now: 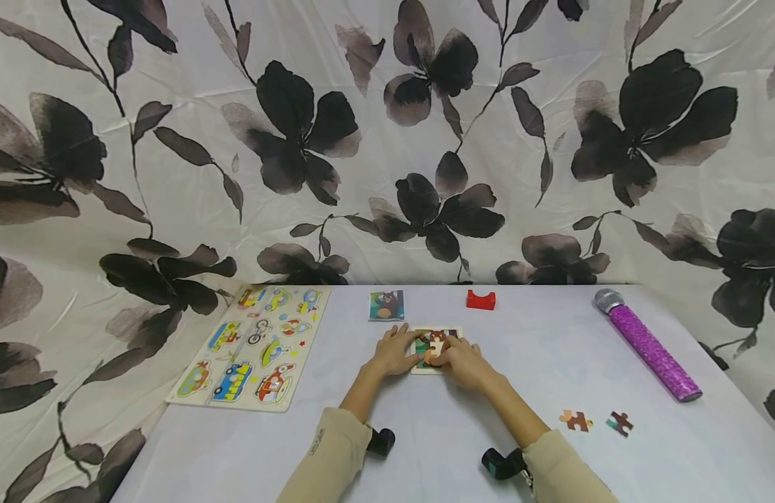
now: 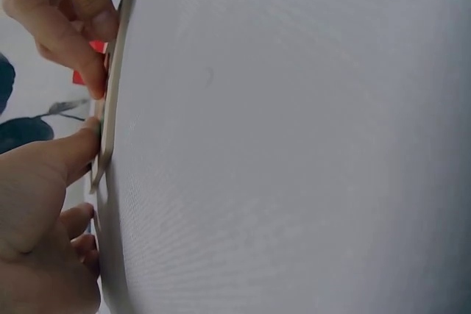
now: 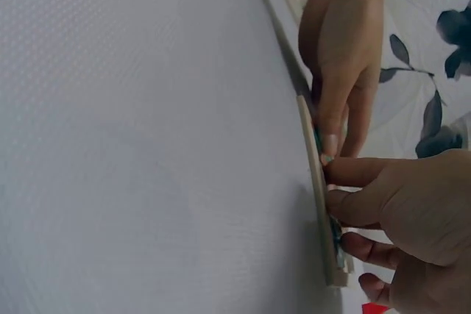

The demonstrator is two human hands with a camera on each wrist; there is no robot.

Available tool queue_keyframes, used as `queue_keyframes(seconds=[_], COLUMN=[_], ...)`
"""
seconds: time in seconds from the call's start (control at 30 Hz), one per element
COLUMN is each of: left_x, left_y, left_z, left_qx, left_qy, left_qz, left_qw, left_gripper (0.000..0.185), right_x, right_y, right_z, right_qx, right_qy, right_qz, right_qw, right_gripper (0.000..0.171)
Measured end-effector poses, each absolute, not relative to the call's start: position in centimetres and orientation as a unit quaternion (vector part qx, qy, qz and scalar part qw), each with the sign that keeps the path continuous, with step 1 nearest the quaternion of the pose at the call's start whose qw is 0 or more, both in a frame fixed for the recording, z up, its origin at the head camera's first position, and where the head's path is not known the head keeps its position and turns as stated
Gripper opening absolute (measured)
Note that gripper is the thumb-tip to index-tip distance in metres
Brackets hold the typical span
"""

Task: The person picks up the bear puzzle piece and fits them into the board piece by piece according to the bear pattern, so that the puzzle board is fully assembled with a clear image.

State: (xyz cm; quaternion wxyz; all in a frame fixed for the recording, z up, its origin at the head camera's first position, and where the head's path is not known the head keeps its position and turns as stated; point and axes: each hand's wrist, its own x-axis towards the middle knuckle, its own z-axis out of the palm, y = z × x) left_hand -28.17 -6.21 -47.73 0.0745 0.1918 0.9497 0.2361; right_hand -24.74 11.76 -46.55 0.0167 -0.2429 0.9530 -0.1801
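A small jigsaw board with a pale wooden border lies flat at the middle of the table, brown and green pieces inside it. My left hand rests at its left side, thumb on the board and fingers spread past its edge. From the right, my right hand reaches over the board, its thumb and index finger pinching a brown and orange puzzle piece low against the surface. In the right wrist view the left thumb sits close to the right fingertips.
Two loose puzzle pieces, one brown and orange and one darker, lie at front right. Beyond the board are a bear picture card and a red holder. A vehicle puzzle board lies left, a glittery pink microphone right.
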Motion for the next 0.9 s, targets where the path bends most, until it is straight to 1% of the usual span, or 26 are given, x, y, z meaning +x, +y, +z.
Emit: queue_keyframes(seconds=[0.17, 0.3, 0.43, 0.5, 0.63, 0.7, 0.77, 0.9], left_x=[-27.9, -27.8, -27.7, -27.7, -27.4, -27.1, -26.9, -26.5], left_y=[-6.1, -6.0, -6.1, -6.2, -6.4, -6.3, -6.0, -5.0], left_z=[-48.0, -48.2, -48.6, -48.6, -48.5, -48.2, -48.0, -47.7], left_qx=[0.191, 0.203, 0.206, 0.195, 0.159, 0.163, 0.191, 0.255], left_qy=[0.951, 0.946, 0.935, 0.93, 0.915, 0.91, 0.909, 0.919], left_qz=[0.235, 0.243, 0.284, 0.313, 0.354, 0.358, 0.35, 0.296], left_qw=[0.067, 0.065, 0.044, -0.002, -0.108, -0.132, -0.123, -0.058], left_gripper=[0.051, 0.05, 0.05, 0.047, 0.03, 0.022, 0.02, 0.024], right_x=[-24.6, -24.4, -24.4, -24.6, -25.0, -25.2, -25.3, -25.6], right_y=[11.8, 11.9, 11.9, 12.0, 12.3, 12.4, 12.5, 12.7], right_z=[-46.3, -45.9, -45.9, -46.0, -46.4, -46.5, -46.6, -46.4], right_qx=[-0.245, -0.239, -0.237, -0.239, -0.251, -0.26, -0.274, -0.297], right_qy=[0.953, 0.955, 0.955, 0.954, 0.949, 0.945, 0.94, 0.929], right_qz=[-0.177, -0.173, -0.171, -0.175, -0.189, -0.198, -0.201, -0.219], right_qw=[0.033, 0.044, 0.052, 0.05, 0.038, 0.033, 0.027, 0.006], right_gripper=[0.024, 0.029, 0.034, 0.035, 0.034, 0.033, 0.031, 0.026])
